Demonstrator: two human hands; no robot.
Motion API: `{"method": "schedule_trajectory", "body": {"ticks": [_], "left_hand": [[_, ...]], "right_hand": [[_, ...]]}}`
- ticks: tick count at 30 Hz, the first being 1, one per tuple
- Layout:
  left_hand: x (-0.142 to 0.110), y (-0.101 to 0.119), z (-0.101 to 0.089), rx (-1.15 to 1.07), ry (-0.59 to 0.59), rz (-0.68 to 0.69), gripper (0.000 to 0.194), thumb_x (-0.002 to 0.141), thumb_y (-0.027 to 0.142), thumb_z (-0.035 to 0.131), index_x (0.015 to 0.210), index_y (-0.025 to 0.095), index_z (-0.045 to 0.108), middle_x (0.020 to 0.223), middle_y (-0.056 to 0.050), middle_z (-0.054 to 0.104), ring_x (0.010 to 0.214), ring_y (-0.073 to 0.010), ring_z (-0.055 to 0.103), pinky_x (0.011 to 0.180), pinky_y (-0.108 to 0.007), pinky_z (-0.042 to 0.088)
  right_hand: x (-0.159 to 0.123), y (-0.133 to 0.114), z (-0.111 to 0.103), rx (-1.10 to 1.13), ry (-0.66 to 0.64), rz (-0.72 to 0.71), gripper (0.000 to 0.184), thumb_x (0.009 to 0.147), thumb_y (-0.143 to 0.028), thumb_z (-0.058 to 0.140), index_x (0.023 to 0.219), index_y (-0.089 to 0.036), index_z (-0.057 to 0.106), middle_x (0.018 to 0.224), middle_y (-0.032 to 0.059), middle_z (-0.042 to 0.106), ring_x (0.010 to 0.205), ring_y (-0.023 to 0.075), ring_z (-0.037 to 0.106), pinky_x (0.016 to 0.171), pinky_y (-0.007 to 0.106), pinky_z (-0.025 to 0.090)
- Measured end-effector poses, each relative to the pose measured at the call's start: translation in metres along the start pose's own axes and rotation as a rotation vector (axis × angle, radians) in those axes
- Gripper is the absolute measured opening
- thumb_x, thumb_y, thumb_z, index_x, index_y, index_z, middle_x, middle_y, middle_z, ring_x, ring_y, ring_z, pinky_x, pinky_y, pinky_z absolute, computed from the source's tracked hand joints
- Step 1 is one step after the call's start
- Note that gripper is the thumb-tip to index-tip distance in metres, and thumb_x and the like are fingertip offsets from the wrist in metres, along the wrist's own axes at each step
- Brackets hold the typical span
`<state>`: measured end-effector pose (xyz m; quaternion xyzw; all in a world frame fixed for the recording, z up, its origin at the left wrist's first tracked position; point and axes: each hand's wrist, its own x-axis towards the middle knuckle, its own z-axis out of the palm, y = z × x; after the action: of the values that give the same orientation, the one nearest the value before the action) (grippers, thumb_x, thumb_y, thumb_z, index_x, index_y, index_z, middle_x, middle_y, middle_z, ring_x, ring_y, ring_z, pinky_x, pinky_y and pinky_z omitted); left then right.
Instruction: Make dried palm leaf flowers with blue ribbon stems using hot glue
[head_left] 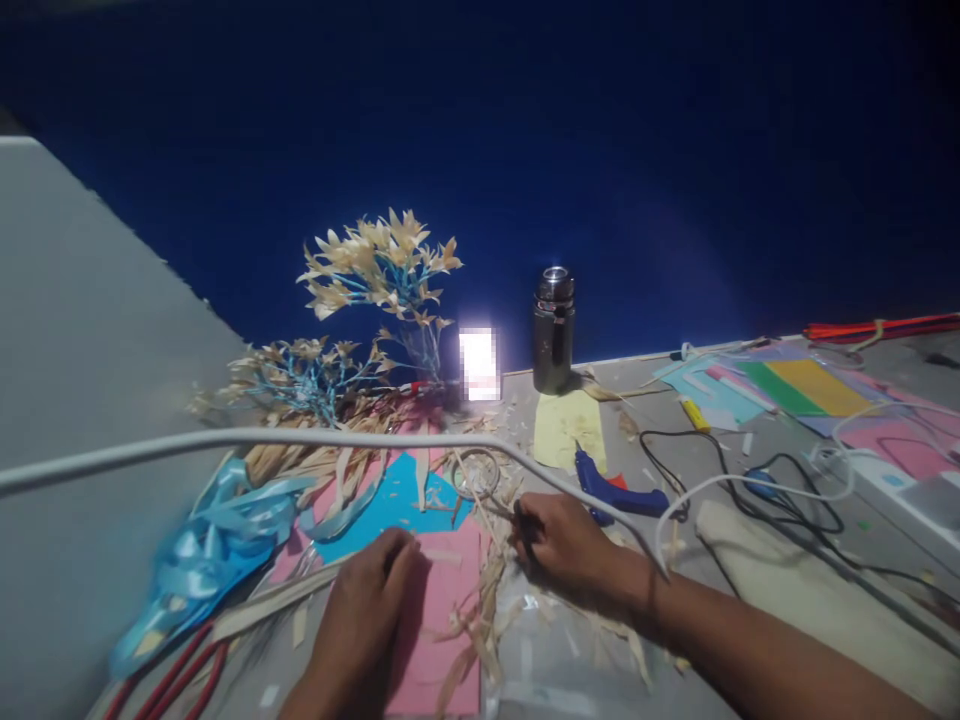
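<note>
My left hand (361,610) is closed, thumb against the curled fingers, over a pink sheet (442,640). Whatever it may pinch is hidden; a pale dried husk strip (277,600) runs up to its left side. To the right, my right hand (562,545) grips black-handled scissors (527,528), mostly covered by the fingers. Dried husk scraps (487,610) lie between the hands. Just beyond are a blue sheet (397,500) and a roll of tape (475,473). A blue glue gun (615,492) rests beyond my right wrist.
A white cable (300,437) crosses in front of both hands. Husk flowers on blue stems (382,265) stand at the back left, above blue ribbon (225,530). A dark flask (553,335) stands by the wall. Coloured papers (810,385) and a power strip (907,500) lie right.
</note>
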<state>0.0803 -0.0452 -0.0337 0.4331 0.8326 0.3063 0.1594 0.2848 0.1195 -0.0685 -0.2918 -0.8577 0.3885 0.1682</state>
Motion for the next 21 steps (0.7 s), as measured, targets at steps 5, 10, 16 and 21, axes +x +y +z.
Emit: {"method": "schedule_trajectory", "body": {"ticks": [5,10,16,21], "left_hand": [[0.073,0.009,0.006,0.561,0.053,0.029,0.029,0.093,0.040,0.047,0.094,0.018,0.065,0.101,-0.017,0.072,0.095,-0.0318,0.066,0.076,-0.036,0.043],[0.114,0.010,0.013,0.515,0.086,-0.011,0.013,0.083,0.025,0.057,0.083,0.016,0.067,0.089,-0.019,0.074,0.092,-0.0353,0.069,0.074,-0.038,0.045],[0.102,0.001,-0.017,0.195,0.163,0.029,0.028,0.087,0.034,0.047,0.062,0.022,0.053,0.061,-0.006,0.063,0.065,-0.0231,0.061,0.061,-0.030,0.043],[0.053,0.024,0.008,-0.562,-0.129,0.025,0.040,0.079,0.057,0.067,0.065,0.021,0.056,0.053,0.003,0.054,0.048,-0.0133,0.045,0.048,-0.023,0.036]], "right_hand": [[-0.002,0.000,-0.002,-0.268,-0.051,-0.077,0.005,0.079,-0.023,0.069,0.079,-0.018,0.066,0.079,0.0058,0.071,0.070,0.0185,0.058,0.061,0.029,0.025],[0.003,0.007,0.001,-0.271,-0.020,-0.058,0.009,0.079,-0.027,0.070,0.080,-0.019,0.067,0.080,0.0059,0.072,0.070,0.0187,0.059,0.061,0.029,0.025],[0.013,0.010,-0.001,0.332,0.019,0.098,0.017,0.071,-0.027,0.075,0.070,-0.018,0.061,0.063,-0.0005,0.059,0.059,0.0135,0.050,0.055,0.025,0.030],[0.013,-0.005,-0.009,1.024,-0.063,0.243,0.038,0.068,-0.046,0.080,0.085,-0.016,0.065,0.063,-0.0014,0.059,0.049,0.0098,0.045,0.046,0.022,0.031]]}}
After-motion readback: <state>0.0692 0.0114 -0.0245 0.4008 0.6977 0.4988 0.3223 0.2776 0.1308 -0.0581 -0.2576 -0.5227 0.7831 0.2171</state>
